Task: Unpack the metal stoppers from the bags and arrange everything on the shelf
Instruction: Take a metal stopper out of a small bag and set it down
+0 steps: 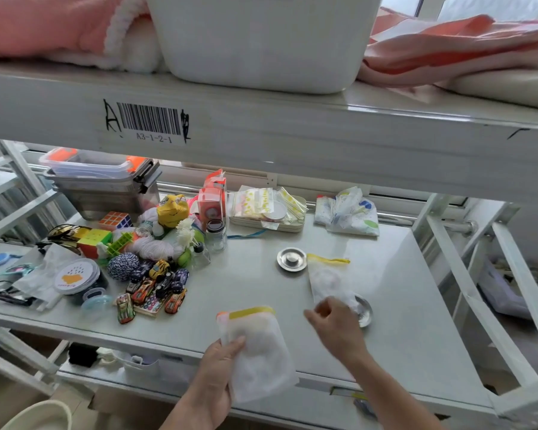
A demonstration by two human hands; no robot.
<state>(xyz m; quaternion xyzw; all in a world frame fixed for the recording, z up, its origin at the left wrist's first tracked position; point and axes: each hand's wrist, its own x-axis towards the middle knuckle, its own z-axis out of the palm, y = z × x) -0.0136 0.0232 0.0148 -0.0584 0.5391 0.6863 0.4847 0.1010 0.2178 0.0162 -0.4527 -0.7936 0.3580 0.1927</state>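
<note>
My left hand (218,367) grips a frosted zip bag (258,349) with a yellow seal strip, held above the front edge of the grey shelf (249,293); something round shows faintly inside. A second frosted bag (328,280) with a yellow strip lies on the shelf, and my right hand (336,324) pinches its near end. One metal stopper (291,259) sits bare on the shelf just left of that bag. Another metal stopper (364,311) lies partly under the bag, beside my right hand.
Toys crowd the shelf's left: toy cars (156,290), cubes (106,231), yarn (123,266), a round tub (76,276), a clear lidded box (103,184). At the back stand a jar (215,235), a tray of packets (267,209) and folded cloth (348,215). An upper shelf beam (261,131) overhangs.
</note>
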